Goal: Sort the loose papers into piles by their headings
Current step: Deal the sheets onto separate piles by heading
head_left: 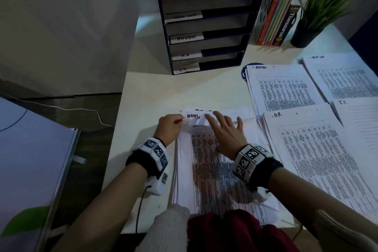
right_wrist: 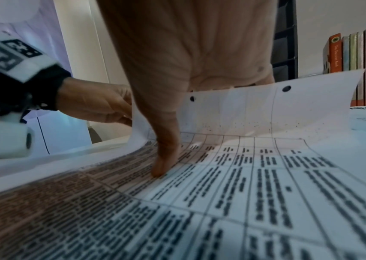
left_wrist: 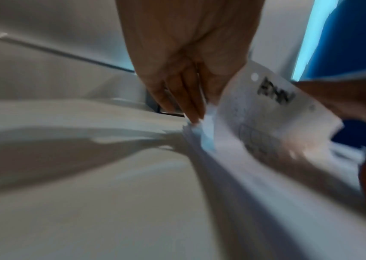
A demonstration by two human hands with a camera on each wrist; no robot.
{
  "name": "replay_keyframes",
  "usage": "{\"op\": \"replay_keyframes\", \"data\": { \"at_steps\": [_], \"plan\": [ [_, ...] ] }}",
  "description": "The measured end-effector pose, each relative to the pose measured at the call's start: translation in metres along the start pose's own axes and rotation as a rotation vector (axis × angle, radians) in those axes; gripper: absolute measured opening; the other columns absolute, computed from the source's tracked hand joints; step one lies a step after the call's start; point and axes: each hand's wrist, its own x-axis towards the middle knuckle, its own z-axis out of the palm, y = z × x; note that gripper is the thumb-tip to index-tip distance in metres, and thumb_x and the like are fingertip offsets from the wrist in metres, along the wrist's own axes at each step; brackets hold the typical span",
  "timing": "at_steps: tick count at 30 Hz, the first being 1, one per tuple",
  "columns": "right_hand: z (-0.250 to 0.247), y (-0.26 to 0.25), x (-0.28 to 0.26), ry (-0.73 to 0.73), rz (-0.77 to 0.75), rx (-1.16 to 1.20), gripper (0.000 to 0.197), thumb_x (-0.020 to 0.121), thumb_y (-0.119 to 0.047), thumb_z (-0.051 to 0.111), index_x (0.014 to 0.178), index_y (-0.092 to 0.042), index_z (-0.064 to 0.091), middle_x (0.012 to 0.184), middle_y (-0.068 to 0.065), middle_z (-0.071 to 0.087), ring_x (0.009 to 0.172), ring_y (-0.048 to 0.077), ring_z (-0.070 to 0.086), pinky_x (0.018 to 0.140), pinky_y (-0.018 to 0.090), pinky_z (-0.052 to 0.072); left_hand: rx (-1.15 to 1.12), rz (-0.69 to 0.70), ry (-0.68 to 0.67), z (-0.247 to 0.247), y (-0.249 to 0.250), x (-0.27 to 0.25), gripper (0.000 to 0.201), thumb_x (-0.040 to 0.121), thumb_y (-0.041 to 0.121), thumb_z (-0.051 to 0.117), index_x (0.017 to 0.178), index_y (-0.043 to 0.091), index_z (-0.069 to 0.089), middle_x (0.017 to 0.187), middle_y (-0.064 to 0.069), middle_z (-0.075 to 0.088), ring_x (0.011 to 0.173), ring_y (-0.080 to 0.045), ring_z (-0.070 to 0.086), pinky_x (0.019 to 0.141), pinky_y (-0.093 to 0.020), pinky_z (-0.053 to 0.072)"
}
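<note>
The unsorted stack of printed sheets [head_left: 214, 174] lies at the desk's front, between my arms. My left hand [head_left: 180, 121] pinches the far left corner of the top sheet [right_wrist: 244, 109], whose far edge curls upward; its heading reads ADMIN [left_wrist: 275, 95]. My right hand [head_left: 221, 122] lies on that sheet with fingers spread and straight, the thumb [right_wrist: 164, 158] pressing the printed table. To the right lie sorted piles headed ADMIN [head_left: 282, 88], TASK LIST [head_left: 343, 77], H.R. [head_left: 319, 149] and I.T. [head_left: 362, 129].
A dark tray organiser [head_left: 204, 32] with labelled shelves stands at the back of the desk. Books [head_left: 278, 20] and a potted plant [head_left: 319, 12] are at the back right. The desk's left edge [head_left: 120, 120] drops to the floor, where a cable [head_left: 81, 110] runs.
</note>
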Motion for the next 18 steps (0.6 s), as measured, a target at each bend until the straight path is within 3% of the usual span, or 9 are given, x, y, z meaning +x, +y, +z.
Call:
{"op": "replay_keyframes", "data": {
  "at_steps": [3, 6, 8, 10, 11, 14, 18],
  "plan": [
    [0.000, 0.001, -0.003, 0.024, 0.039, 0.004, 0.118, 0.072, -0.033, 0.076, 0.147, -0.020, -0.013, 0.156, 0.003, -0.012, 0.143, 0.028, 0.000, 0.112, 0.056, 0.004, -0.304, -0.087, -0.214, -0.009, 0.007, -0.001, 0.025, 0.093, 0.005, 0.050, 0.071, 0.014, 0.060, 0.078, -0.002, 0.060, 0.074, -0.011, 0.053, 0.080, -0.028, 0.041],
    [-0.001, 0.000, -0.004, 0.005, 0.062, -0.037, 0.105, 0.072, -0.035, 0.076, 0.146, -0.015, 0.005, 0.156, 0.004, -0.012, 0.143, 0.030, -0.008, 0.110, 0.060, -0.001, -0.416, -0.174, -0.347, -0.016, 0.018, -0.001, 0.048, 0.095, 0.038, 0.034, 0.069, 0.007, 0.060, 0.088, -0.007, 0.066, 0.079, -0.013, 0.060, 0.085, -0.025, 0.042],
    [0.002, -0.002, -0.005, 0.022, 0.029, -0.103, 0.096, 0.061, -0.031, 0.084, 0.133, -0.012, 0.023, 0.154, 0.011, 0.014, 0.142, 0.033, 0.013, 0.107, 0.065, 0.011, -0.312, -0.163, -0.263, -0.012, 0.018, 0.003, 0.053, 0.094, 0.045, 0.031, 0.079, 0.006, 0.064, 0.096, -0.009, 0.065, 0.088, -0.018, 0.060, 0.088, -0.029, 0.041],
    [0.007, -0.002, -0.005, 0.072, 0.042, -0.120, 0.094, 0.036, -0.026, 0.093, 0.111, -0.011, 0.037, 0.130, 0.012, 0.051, 0.122, 0.032, 0.049, 0.095, 0.067, 0.032, -0.044, -0.112, -0.115, -0.005, 0.011, 0.009, 0.039, 0.097, 0.034, 0.039, 0.108, 0.004, 0.062, 0.119, -0.011, 0.057, 0.111, -0.023, 0.052, 0.096, -0.032, 0.037],
    [0.009, -0.003, -0.005, 0.103, 0.036, -0.131, 0.087, 0.037, -0.023, 0.092, 0.107, -0.011, 0.042, 0.121, 0.009, 0.056, 0.114, 0.029, 0.055, 0.094, 0.066, 0.034, 0.054, -0.093, -0.094, -0.002, 0.008, 0.011, 0.036, 0.097, 0.029, 0.042, 0.122, 0.006, 0.054, 0.130, -0.011, 0.049, 0.122, -0.024, 0.044, 0.102, -0.033, 0.032],
    [0.012, -0.006, -0.007, 0.037, -0.007, -0.079, 0.053, 0.081, -0.014, 0.065, 0.125, -0.012, 0.036, 0.128, 0.004, 0.041, 0.122, 0.024, 0.041, 0.109, 0.061, 0.010, 0.178, -0.053, -0.112, 0.005, 0.002, 0.011, 0.044, 0.095, 0.020, 0.048, 0.137, 0.010, 0.040, 0.142, -0.007, 0.037, 0.132, -0.022, 0.034, 0.110, -0.034, 0.028],
    [0.014, -0.004, -0.009, 0.039, -0.016, -0.023, 0.056, 0.086, -0.011, 0.056, 0.134, -0.017, 0.027, 0.134, 0.002, 0.038, 0.126, 0.022, 0.036, 0.111, 0.056, 0.008, 0.291, 0.057, 0.000, 0.007, -0.002, 0.007, 0.036, 0.091, 0.013, 0.051, 0.127, 0.010, 0.052, 0.139, -0.005, 0.043, 0.126, -0.021, 0.042, 0.106, -0.030, 0.029]
  ]
}}
